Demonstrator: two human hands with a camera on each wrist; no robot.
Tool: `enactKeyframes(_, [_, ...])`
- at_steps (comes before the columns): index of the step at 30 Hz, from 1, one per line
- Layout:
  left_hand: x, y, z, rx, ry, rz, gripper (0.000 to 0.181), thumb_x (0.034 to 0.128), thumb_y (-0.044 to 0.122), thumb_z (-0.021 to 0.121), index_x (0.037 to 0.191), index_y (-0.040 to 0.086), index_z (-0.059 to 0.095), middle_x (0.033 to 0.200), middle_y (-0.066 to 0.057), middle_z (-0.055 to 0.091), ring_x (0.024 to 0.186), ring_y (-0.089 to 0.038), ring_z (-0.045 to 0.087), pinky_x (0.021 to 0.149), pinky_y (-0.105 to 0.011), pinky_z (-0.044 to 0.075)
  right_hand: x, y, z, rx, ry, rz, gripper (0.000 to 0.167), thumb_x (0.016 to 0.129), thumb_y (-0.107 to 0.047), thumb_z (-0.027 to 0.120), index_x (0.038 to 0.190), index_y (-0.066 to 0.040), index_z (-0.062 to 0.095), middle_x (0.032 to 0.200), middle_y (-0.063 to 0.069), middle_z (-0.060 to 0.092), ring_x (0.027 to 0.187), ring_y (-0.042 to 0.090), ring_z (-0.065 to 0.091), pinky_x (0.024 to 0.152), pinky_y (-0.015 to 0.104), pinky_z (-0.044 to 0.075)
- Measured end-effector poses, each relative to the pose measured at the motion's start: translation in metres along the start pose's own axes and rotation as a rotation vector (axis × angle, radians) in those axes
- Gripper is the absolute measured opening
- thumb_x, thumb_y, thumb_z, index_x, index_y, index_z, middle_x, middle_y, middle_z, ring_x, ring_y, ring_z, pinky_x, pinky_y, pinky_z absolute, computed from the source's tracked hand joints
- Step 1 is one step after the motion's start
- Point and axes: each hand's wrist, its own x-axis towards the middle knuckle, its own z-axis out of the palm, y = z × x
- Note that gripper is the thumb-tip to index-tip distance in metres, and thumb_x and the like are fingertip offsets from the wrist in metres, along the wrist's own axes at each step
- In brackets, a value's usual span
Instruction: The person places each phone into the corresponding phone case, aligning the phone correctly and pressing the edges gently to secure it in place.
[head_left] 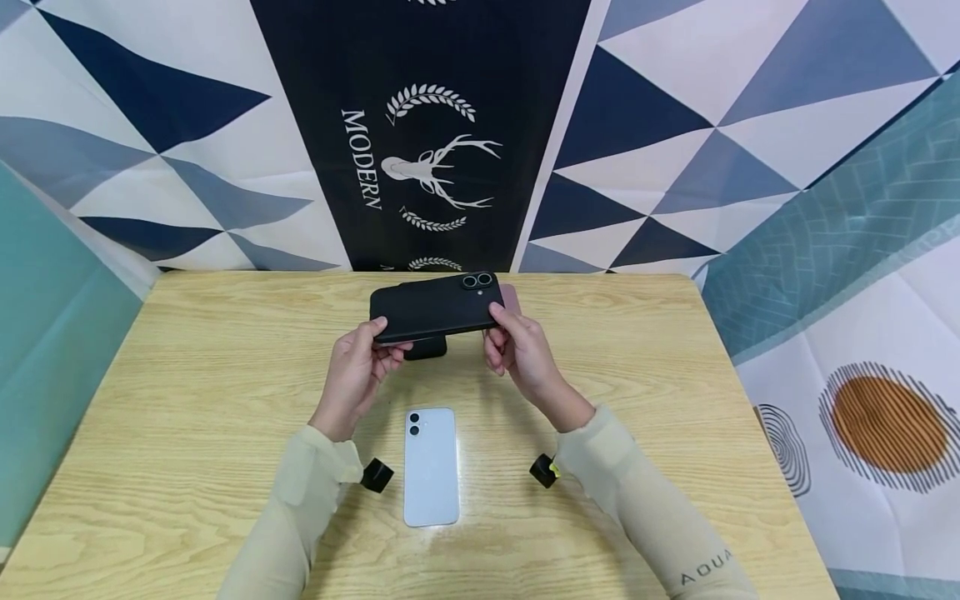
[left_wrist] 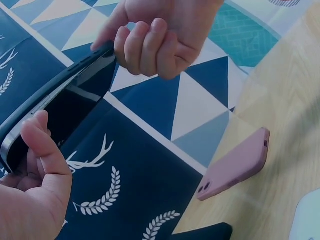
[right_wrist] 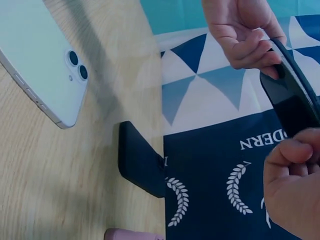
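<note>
A black phone case (head_left: 435, 307) with two camera rings at one corner is held up above the back of the table, fitted over a dark-screened phone (left_wrist: 82, 97). Along one side the phone's silver edge shows beside the case. My left hand (head_left: 354, 371) grips the left end, thumb on the case's back and fingers beneath. At the other end, my right hand (head_left: 531, 358) pinches the corner by the cameras, its other fingers curled. Between my forearms a white phone (head_left: 431, 471) lies back up on the table.
Behind the held phone, a pink phone case (left_wrist: 235, 165) and another black phone case (right_wrist: 140, 160) lie at the table's back; whether they contain phones I cannot tell. A patterned cloth (head_left: 630, 150) hangs behind the wooden table (head_left: 210, 400). Small black cubes (head_left: 377, 475) sit by my wrists.
</note>
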Motion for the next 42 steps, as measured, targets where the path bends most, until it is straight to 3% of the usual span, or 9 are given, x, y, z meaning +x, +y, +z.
enactKeyframes(4, [-0.001,0.002,0.001,-0.014,-0.001,0.005,0.035,0.0996,0.018,0.037,0.082,0.008,0.066,0.068,0.001,0.068,0.056,-0.005,0.055,0.052,-0.012,0.048,0.001,0.003,0.003,-0.005,-0.073,0.021,0.051,0.100,-0.043,0.034,0.062,-0.011,0.046,0.051,-0.005,0.048,0.045,0.008,0.043,0.040,0.018,0.037])
enactKeyframes(9, [-0.002,0.004,0.003,-0.002,-0.005,0.006,0.036,0.0991,0.018,0.038,0.079,0.009,0.067,0.068,0.000,0.068,0.056,-0.006,0.055,0.051,-0.012,0.047,0.004,0.006,0.011,0.044,-0.129,-0.108,0.012,0.099,-0.031,0.043,0.102,-0.019,0.043,0.052,-0.004,0.051,0.040,0.008,0.044,0.035,0.020,0.036])
enactKeyframes(11, [-0.003,0.004,0.004,0.011,-0.010,0.004,0.036,0.0990,0.018,0.038,0.079,0.009,0.067,0.068,0.001,0.068,0.056,-0.006,0.055,0.051,-0.012,0.047,0.005,0.006,0.014,0.066,-0.127,-0.155,0.020,0.099,-0.020,0.044,0.115,-0.023,0.034,0.052,-0.003,0.050,0.038,0.009,0.044,0.032,0.021,0.034])
enactKeyframes(17, [-0.004,0.003,0.005,0.027,-0.030,-0.003,0.032,0.0990,0.017,0.039,0.083,0.008,0.065,0.068,0.002,0.069,0.056,-0.005,0.056,0.052,-0.013,0.048,0.005,0.005,0.018,0.103,-0.101,-0.150,0.033,0.096,-0.004,0.042,0.121,-0.023,0.030,0.048,-0.004,0.044,0.037,0.008,0.041,0.033,0.019,0.032])
enactKeyframes(20, [-0.004,0.003,0.006,0.033,-0.039,-0.007,0.030,0.0989,0.018,0.040,0.086,0.007,0.064,0.069,0.002,0.069,0.057,-0.005,0.056,0.053,-0.013,0.048,0.004,0.003,0.017,0.125,-0.099,-0.112,0.028,0.097,-0.005,0.041,0.117,-0.023,0.033,0.048,-0.004,0.043,0.038,0.008,0.041,0.035,0.017,0.032])
enactKeyframes(23, [-0.005,0.004,0.007,0.043,-0.048,-0.005,0.028,0.0991,0.019,0.041,0.088,0.007,0.064,0.070,0.002,0.069,0.057,-0.005,0.055,0.053,-0.014,0.048,0.003,0.003,0.017,0.129,-0.099,-0.090,0.010,0.097,-0.010,0.040,0.092,-0.014,0.048,0.047,-0.004,0.043,0.039,0.008,0.041,0.037,0.017,0.032])
enactKeyframes(27, [-0.005,0.005,0.009,0.046,-0.048,-0.004,0.028,0.0991,0.021,0.042,0.089,0.006,0.064,0.070,0.002,0.069,0.058,-0.006,0.054,0.053,-0.014,0.047,0.002,0.006,0.018,0.157,-0.102,-0.101,0.040,0.099,-0.021,0.043,0.061,-0.009,0.043,0.045,-0.004,0.046,0.038,0.009,0.042,0.038,0.019,0.034])
enactKeyframes(34, [-0.007,0.006,0.013,0.032,-0.065,-0.004,0.031,0.0988,0.019,0.042,0.082,0.009,0.066,0.068,0.002,0.069,0.057,-0.005,0.054,0.052,-0.014,0.047,0.000,0.013,0.026,0.078,-0.192,-0.016,0.053,0.089,-0.051,0.056,0.055,-0.012,0.048,0.047,-0.006,0.047,0.042,0.007,0.041,0.042,0.019,0.034])
enactKeyframes(42, [-0.009,0.003,0.015,0.061,-0.100,0.017,0.033,0.0990,0.018,0.041,0.080,0.011,0.067,0.070,0.004,0.068,0.058,-0.005,0.053,0.053,-0.013,0.047,0.001,0.012,0.034,0.008,-0.224,-0.058,0.040,0.097,-0.018,0.043,0.057,-0.010,0.041,0.048,-0.006,0.044,0.042,0.008,0.039,0.041,0.021,0.032])
